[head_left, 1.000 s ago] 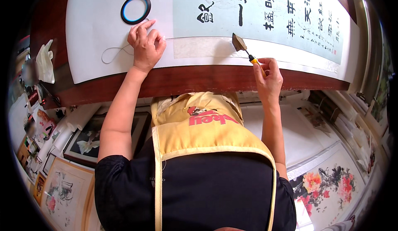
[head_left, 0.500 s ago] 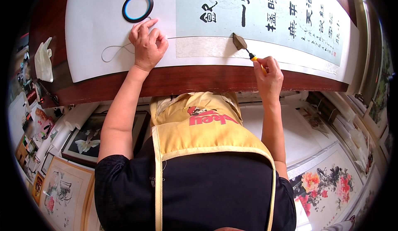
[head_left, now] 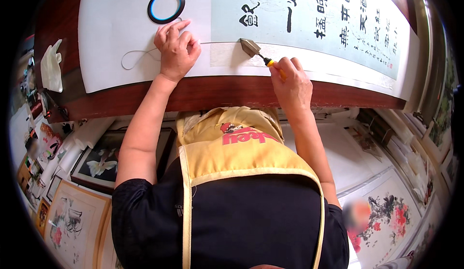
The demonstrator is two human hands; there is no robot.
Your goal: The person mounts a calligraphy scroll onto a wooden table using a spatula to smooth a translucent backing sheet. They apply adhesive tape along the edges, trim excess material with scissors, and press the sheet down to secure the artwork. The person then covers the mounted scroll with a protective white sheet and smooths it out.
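Note:
My left hand (head_left: pixel 176 51) rests with curled fingers on white backing paper (head_left: pixel 111 27), seeming to pinch a thin cord (head_left: pixel 126 57) that loops leftward. Just above it lies a black-and-blue ring (head_left: pixel 178 8), apparently a tape roll. My right hand (head_left: pixel 292 83) grips the yellow-and-black handle of a small metal trowel (head_left: pixel 250 47). The blade lies at the lower edge of a pale blue calligraphy sheet (head_left: pixel 275 22), over a narrow off-white strip (head_left: pixel 227 56). The blade's tip is right of my left hand, not touching it.
A dark red wooden table (head_left: pixel 222 90) carries the work, with folded white cloth (head_left: pixel 51 66) at left. Below are framed pictures (head_left: pixel 77 225), paper rolls (head_left: pixel 79 148) and a flower painting (head_left: pixel 386 220). My yellow apron (head_left: pixel 241 158) sits against the table's front.
My right hand and the trowel have moved left along the strip, closer to my left hand. My left hand and the ring have shifted slightly right, the ring also upward.

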